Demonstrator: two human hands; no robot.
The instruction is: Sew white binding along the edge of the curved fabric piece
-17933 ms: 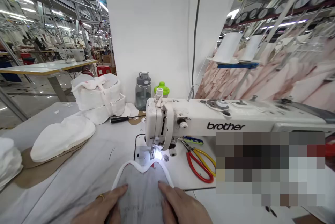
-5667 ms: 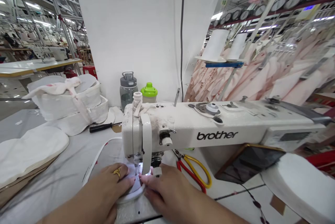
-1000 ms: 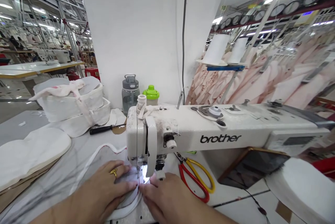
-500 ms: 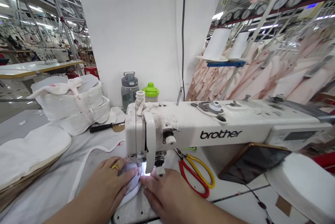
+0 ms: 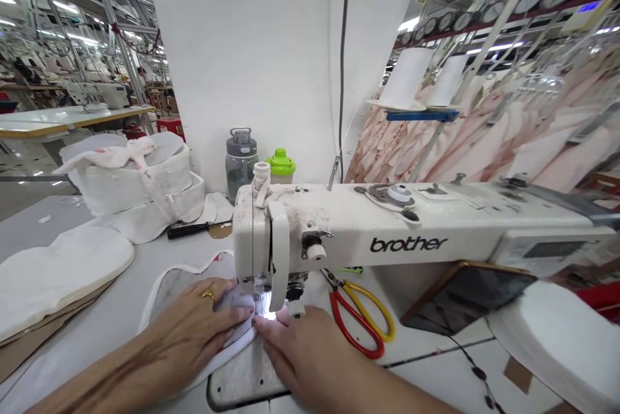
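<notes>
A light grey fabric piece with a white bound edge [image 5: 155, 291] lies under the needle of a white Brother sewing machine [image 5: 346, 223]. My left hand [image 5: 206, 320], with a gold ring, lies flat on the fabric left of the needle, its fingers stretched out. Close to the needle on the other side is my right hand [image 5: 303, 349]. Its index finger and thumb are drawn together at the fabric's bound edge; its other fingers are partly hidden behind the machine head. The lit needle area sits between both hands, and a small red mark shows on the fabric's far edge.
Red-and-yellow-handled scissors [image 5: 361, 317] lie right of the needle, near a propped dark-screened phone [image 5: 465, 298]. On the left are stacked white fabric pieces [image 5: 62, 262], a tied white bundle [image 5: 130, 178] and a black-handled tool [image 5: 188, 230]. Bottles [image 5: 241, 165] stand behind.
My left hand and forearm have shifted slightly left and lie flatter. More of the fabric's far edge and its red mark shows. My right hand stays by the needle; the view has shifted slightly.
</notes>
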